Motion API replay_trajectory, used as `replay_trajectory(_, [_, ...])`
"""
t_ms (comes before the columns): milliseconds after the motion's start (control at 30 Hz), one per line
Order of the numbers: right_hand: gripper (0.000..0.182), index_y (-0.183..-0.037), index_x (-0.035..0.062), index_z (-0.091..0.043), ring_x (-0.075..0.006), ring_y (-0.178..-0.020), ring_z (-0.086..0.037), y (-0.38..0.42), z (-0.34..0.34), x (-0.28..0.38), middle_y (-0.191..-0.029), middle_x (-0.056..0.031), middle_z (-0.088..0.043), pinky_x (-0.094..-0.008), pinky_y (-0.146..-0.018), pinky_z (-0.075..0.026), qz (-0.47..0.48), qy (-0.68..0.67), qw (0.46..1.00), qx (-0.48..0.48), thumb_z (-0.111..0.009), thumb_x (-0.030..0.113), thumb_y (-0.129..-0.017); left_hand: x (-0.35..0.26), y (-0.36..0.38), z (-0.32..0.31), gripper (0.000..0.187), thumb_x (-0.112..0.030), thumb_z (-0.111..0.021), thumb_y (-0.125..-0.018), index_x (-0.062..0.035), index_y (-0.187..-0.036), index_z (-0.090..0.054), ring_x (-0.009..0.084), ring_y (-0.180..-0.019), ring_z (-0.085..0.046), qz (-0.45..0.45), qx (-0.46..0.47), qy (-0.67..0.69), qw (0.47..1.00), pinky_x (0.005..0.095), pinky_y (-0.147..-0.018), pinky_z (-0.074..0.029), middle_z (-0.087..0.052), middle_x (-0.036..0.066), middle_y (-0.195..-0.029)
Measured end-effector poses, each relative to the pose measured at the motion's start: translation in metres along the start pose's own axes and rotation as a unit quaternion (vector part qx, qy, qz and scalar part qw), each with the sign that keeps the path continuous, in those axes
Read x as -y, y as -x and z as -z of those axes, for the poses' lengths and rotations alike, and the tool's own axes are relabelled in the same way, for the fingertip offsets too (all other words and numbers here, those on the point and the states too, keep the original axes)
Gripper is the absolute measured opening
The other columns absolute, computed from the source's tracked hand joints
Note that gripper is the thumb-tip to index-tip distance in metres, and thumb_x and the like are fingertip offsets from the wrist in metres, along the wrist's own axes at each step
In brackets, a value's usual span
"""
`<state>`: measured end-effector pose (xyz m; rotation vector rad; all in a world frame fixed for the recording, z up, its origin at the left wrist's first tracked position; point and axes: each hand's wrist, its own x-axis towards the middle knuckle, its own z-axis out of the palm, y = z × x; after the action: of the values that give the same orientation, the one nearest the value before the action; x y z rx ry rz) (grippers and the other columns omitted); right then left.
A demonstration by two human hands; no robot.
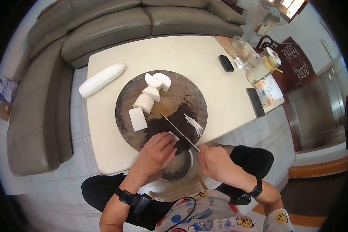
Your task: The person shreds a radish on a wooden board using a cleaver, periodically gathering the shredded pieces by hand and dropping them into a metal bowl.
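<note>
Slicing at the near edge of a round dark cutting board (181, 96): right hand (216, 162) clenched around the handle of a knife (180, 132), blade angled up and left across the board. Left hand (156, 152) pressed down on a small white radish piece (173, 135), fingers curled over it, the piece just beside the blade and mostly hidden under the fingertips.

Thin white strips (194, 123) lie in a loose pile on the far side of the blade, near the board's right part. Five thick radish chunks (145, 102) sit in a curved row on the board's left and upper part, touching or nearly touching one another.

Board rests on a cream tabletop (197, 54). A whole peeled radish (102, 79) lies on the tabletop's left corner, apart from the board. A metal bowl (178, 168) shows below the tabletop's near edge, between the two hands. Black wrist straps on both arms. A phone-like dark object (226, 63) and bottles stand at the tabletop's far right.
</note>
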<state>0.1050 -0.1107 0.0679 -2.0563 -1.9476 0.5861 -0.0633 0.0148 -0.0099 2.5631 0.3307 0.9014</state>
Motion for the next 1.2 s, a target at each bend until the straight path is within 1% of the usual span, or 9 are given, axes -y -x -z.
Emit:
replay_trajectory(100, [0.011,-0.077,-0.0025,-0.046,-0.0425,-0.056,-0.054,0.009,0.006,0.008,-0.056,-0.0215,-0.053,-0.0488,-0.051,-0.041,-0.003,0.003,1.000,0.026,-0.054,0.005,-0.078,0.000,0.003,0.000,0.028,-0.010,-0.066,-0.073,0.0022,-0.098,-0.062,0.0264,-0.100,-0.053,-0.005,0.000,-0.007,1.000,0.0357,-0.088,-0.046,-0.057,0.011,-0.101])
replay_trajectory(300, [0.011,-0.076,-0.0037,-0.046,-0.0419,-0.057,-0.054,0.009,0.000,0.008,-0.055,-0.0217,-0.052,-0.0477,-0.052,-0.042,0.011,0.042,0.998,0.042,-0.054,0.003,-0.076,0.000,0.004,0.001,0.029,-0.010,-0.066,-0.073,0.0026,-0.098,-0.063,0.0266,-0.100,-0.054,-0.004,-0.008,-0.002,1.000,0.0354,-0.088,-0.046,-0.058,0.011,-0.101])
replay_trajectory(367, [0.012,-0.073,-0.0038,-0.047,-0.0414,-0.058,-0.058,-0.002,-0.002,0.010,-0.058,-0.0226,-0.056,-0.0472,-0.053,-0.046,0.017,0.048,0.998,0.037,-0.056,0.001,-0.069,0.001,0.005,-0.001,0.028,-0.010,-0.067,-0.072,0.0027,-0.097,-0.063,0.0266,-0.100,-0.054,-0.007,-0.013,-0.005,1.000,0.0353,-0.088,-0.046,-0.059,0.011,-0.100])
replay_trajectory(467, [0.011,-0.073,-0.0039,-0.047,-0.0410,-0.058,-0.058,-0.013,-0.009,0.010,-0.059,-0.0222,-0.056,-0.0465,-0.053,-0.047,0.032,0.028,0.999,-0.006,-0.057,0.001,-0.070,0.002,0.008,-0.003,0.027,-0.010,-0.067,-0.072,0.0028,-0.096,-0.063,0.0266,-0.099,-0.055,-0.007,-0.024,-0.002,1.000,0.0350,-0.087,-0.046,-0.059,0.011,-0.099])
replay_trajectory(600, [0.011,-0.073,-0.0037,-0.047,-0.0405,-0.058,-0.059,-0.008,-0.005,0.008,-0.059,-0.0220,-0.057,-0.0463,-0.053,-0.047,0.024,0.043,0.999,0.003,-0.057,0.001,-0.070,0.000,0.007,-0.001,0.027,-0.006,-0.070,-0.068,0.0008,-0.093,-0.064,0.0269,-0.098,-0.057,0.002,-0.039,0.007,0.999,0.0350,-0.085,-0.048,-0.061,0.010,-0.099])
replay_trajectory(767, [0.013,-0.075,-0.0038,-0.048,-0.0406,-0.059,-0.059,0.003,0.003,0.014,-0.060,-0.0224,-0.057,-0.0465,-0.053,-0.047,0.008,0.050,0.998,0.039,-0.058,0.002,-0.070,0.000,0.006,-0.001,0.026,-0.006,-0.070,-0.068,0.0005,-0.092,-0.063,0.0269,-0.098,-0.056,0.003,-0.040,0.008,0.999,0.0346,-0.085,-0.048,-0.060,0.010,-0.098])
replay_trajectory(900, [0.013,-0.076,-0.0042,-0.048,-0.0409,-0.059,-0.059,-0.004,-0.003,0.016,-0.060,-0.0225,-0.057,-0.0468,-0.054,-0.047,0.013,0.059,0.997,0.038,-0.057,0.002,-0.070,0.000,0.006,-0.001,0.026,-0.010,-0.067,-0.072,0.0029,-0.094,-0.063,0.0257,-0.100,-0.054,0.002,-0.024,0.002,1.000,0.0345,-0.088,-0.045,-0.059,0.011,-0.099])
replay_trajectory(1133, [0.012,-0.075,-0.0042,-0.048,-0.0414,-0.058,-0.058,-0.005,-0.006,0.010,-0.058,-0.0227,-0.055,-0.0475,-0.054,-0.046,0.016,0.042,0.999,0.009,-0.057,0.004,-0.072,0.000,0.008,-0.001,0.027,-0.011,-0.067,-0.072,0.0017,-0.096,-0.062,0.0258,-0.100,-0.053,-0.001,-0.023,-0.011,1.000,0.0358,-0.087,-0.044,-0.057,0.010,-0.099])
replay_trajectory(1200, [0.012,-0.075,-0.0038,-0.048,-0.0421,-0.057,-0.056,0.000,-0.004,0.011,-0.057,-0.0221,-0.053,-0.0481,-0.054,-0.044,0.026,0.036,0.999,0.005,-0.056,0.005,-0.074,-0.001,0.007,-0.001,0.028,-0.006,-0.069,-0.068,-0.0004,-0.094,-0.063,0.0272,-0.098,-0.054,0.003,-0.036,-0.004,0.999,0.0361,-0.084,-0.046,-0.058,0.010,-0.099])
